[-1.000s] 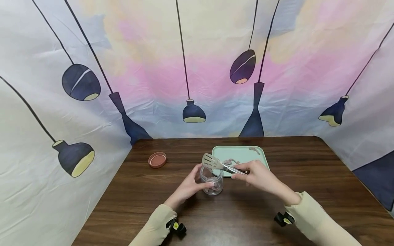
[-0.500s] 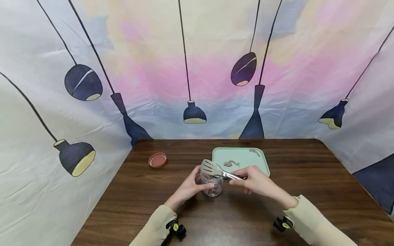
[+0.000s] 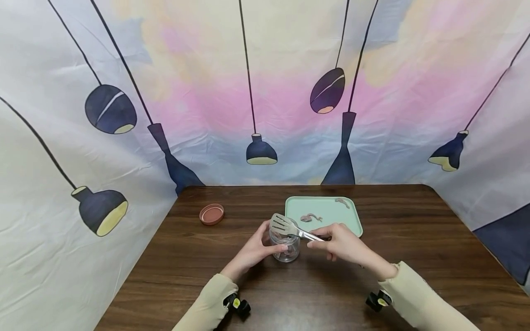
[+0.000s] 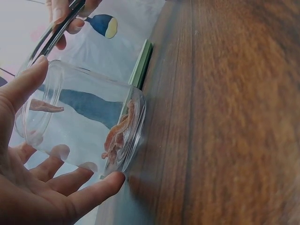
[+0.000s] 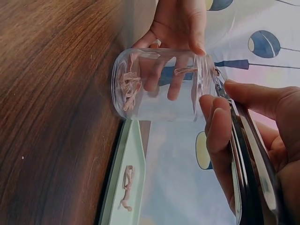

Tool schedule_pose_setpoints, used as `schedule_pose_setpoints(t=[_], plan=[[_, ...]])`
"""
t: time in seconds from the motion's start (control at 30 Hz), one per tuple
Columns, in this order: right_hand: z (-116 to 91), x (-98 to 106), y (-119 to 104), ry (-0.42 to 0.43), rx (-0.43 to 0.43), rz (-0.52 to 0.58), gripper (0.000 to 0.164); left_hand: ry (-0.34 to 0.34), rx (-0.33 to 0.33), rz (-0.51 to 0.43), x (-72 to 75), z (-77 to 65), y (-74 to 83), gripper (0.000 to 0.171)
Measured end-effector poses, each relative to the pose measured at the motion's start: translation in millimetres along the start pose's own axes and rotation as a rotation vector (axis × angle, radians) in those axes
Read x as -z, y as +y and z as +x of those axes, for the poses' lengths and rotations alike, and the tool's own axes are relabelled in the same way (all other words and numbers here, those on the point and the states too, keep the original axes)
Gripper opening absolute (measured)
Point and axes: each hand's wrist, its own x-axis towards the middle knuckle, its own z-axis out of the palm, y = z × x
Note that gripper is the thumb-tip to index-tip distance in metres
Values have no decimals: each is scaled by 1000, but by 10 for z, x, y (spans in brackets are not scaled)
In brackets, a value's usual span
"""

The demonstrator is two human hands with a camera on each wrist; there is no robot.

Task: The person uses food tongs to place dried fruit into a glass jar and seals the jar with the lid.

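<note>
A clear glass jar stands upright on the table, its side gripped by my left hand with thumb and spread fingers. My right hand holds metal kitchen tongs, whose pale slotted head lies over the jar's mouth. One pinkish-brown strip reaches from the tongs' end down inside the mouth. More strips of the same kind lie bunched on the jar's bottom, as both wrist views show. Behind the jar, a mint-green tray bears one curled strip and another strip at its far right corner.
A reddish-brown round lid lies on the dark wooden table, left of the jar and farther back. The tray's near edge is close behind the jar. A cloth printed with lamps hangs beyond the table's far edge.
My right hand has lowered a little toward the jar, bringing the tongs' head down over its mouth. The curled strip on the tray shows more fully. My left hand keeps its hold.
</note>
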Motion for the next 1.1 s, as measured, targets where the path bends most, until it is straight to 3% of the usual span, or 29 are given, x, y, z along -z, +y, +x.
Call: schedule_pose_setpoints(t=[0.5,0.8,1.1], plan=[[-28,-67,21,8,28,-40,36,6,25,-22,-11,-79,-57,80],[-33,-71,9,46,7,-86,37,2,16,-4,-9,-45,-48,79],[-3,-8,-1,72,48,-125,36,-13,16,-15,1,36,-11,81]])
